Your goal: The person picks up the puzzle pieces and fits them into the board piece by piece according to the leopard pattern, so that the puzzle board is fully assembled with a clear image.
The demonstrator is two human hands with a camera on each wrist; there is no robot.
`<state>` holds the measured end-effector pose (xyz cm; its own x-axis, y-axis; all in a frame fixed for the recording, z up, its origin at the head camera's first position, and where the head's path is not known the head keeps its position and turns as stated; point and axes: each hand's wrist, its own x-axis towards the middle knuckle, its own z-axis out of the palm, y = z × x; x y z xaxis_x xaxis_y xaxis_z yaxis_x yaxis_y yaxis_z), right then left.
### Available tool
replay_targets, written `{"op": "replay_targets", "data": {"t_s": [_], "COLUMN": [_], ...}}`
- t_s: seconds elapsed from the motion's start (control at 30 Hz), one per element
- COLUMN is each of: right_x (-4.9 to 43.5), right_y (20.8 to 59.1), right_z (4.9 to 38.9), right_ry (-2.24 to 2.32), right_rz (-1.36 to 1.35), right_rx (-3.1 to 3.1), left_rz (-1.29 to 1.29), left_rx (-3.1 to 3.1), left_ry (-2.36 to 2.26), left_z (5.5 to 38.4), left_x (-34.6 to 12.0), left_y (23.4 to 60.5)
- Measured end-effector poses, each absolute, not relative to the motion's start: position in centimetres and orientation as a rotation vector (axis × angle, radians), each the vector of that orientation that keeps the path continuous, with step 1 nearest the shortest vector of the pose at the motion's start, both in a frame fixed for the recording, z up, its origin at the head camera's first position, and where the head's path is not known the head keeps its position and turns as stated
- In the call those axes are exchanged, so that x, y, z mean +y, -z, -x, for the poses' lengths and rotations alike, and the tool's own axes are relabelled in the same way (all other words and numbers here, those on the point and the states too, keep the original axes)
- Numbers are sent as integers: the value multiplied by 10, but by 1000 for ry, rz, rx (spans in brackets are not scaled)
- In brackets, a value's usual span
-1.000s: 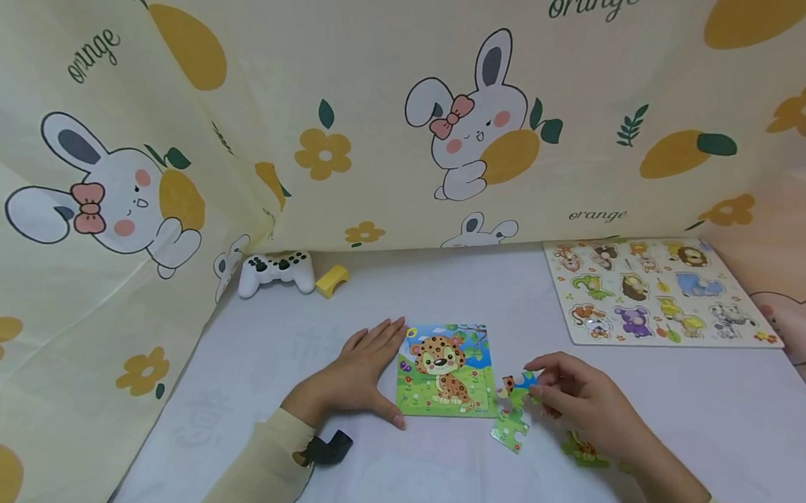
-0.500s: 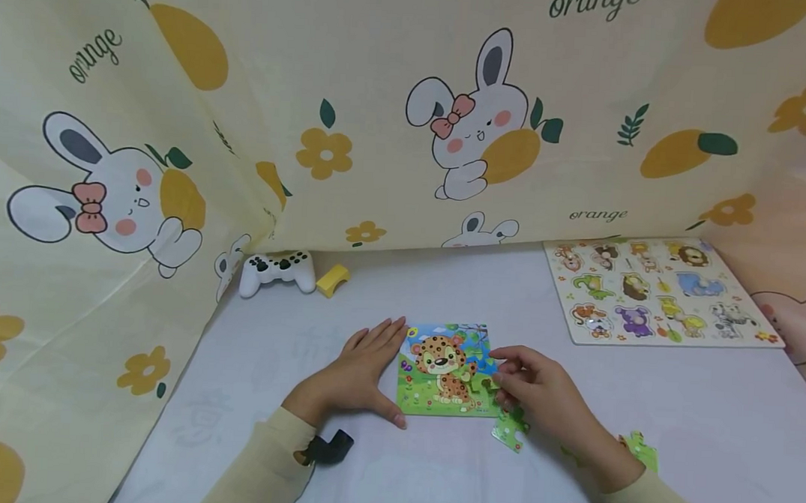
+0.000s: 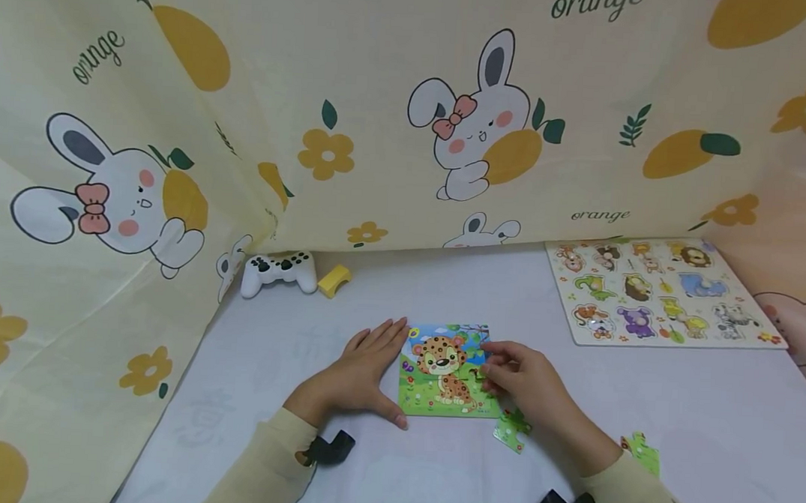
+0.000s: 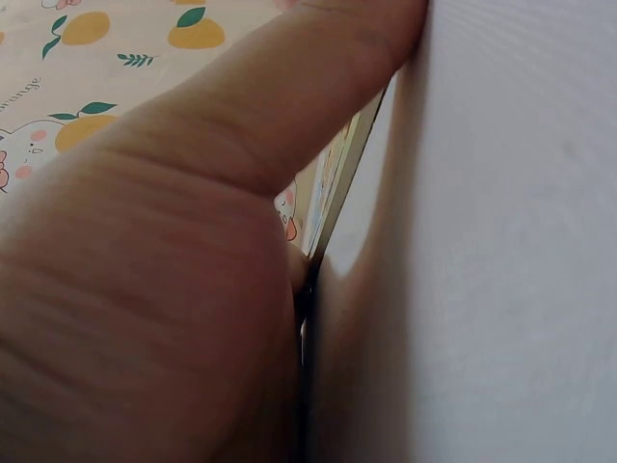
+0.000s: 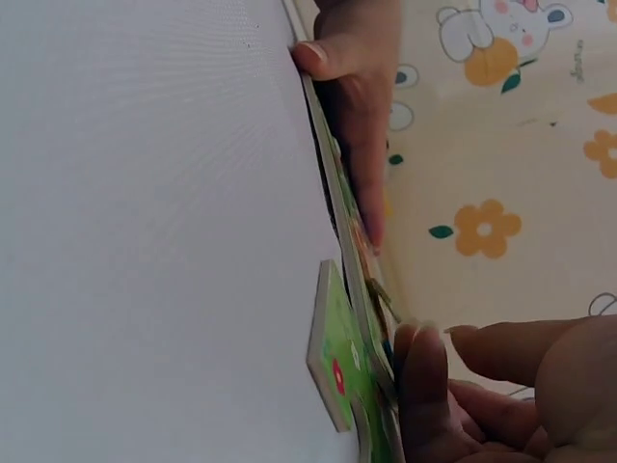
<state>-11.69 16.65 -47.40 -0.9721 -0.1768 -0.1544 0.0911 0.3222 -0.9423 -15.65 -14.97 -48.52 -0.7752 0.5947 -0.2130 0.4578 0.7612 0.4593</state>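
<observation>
1. Nearest, toward the bottom right of the frame, a green jigsaw piece (image 3: pixel 643 451) lies on the white cloth beside the right sleeve (image 3: pixel 625 486).
2. Slightly higher, right of centre, a second green piece (image 3: pixel 511 430) sits just beside the board's lower right corner; mind it, since a nudge could spoil the edge.
3. The right hand (image 3: pixel 528 384) has thumb and fingers curled nearly closed at the board's right edge, seemingly pinching a tilted piece (image 5: pixel 383 297). Best to level it, line up knobs with sockets, then press straight down instead of sliding it sideways.
4. The left hand (image 3: pixel 357 373) is spread flat along the opposite edge, gripping nothing; it makes a good stop against sliding.
5. Between them, below the frame's centre, is the leopard jigsaw board (image 3: pixel 436 410).
6. Farther back, a white game controller (image 3: pixel 279 272) and a yellow arch block (image 3: pixel 335 280) lie left of centre, an animal puzzle board (image 3: pixel 710 342) at right, with a rabbit-print curtain (image 3: pixel 384 55) behind.
</observation>
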Motion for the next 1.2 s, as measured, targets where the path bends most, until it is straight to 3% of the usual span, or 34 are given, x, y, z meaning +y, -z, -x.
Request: {"op": "replay_targets", "data": {"t_s": [0.27, 0.53, 0.63, 0.9, 1.2], "right_x": [177, 172, 169, 163, 180], "right_y": [466, 462, 462, 460, 463], "right_z": [114, 108, 104, 95, 96], "right_ry": [1362, 914, 724, 559, 1080], "right_rz": [194, 839, 955, 967, 770], "right_rx": [2708, 2763, 2737, 2775, 2595], "left_rz": [-808, -809, -808, -799, -816], "left_rx": [2613, 2612, 2611, 2615, 2616], "left_ry": [-545, -540, -536, -524, -540], "left_z": [157, 157, 157, 157, 156], "left_x": [-150, -150, -150, -150, -150], "left_y": [487, 487, 486, 484, 485]}}
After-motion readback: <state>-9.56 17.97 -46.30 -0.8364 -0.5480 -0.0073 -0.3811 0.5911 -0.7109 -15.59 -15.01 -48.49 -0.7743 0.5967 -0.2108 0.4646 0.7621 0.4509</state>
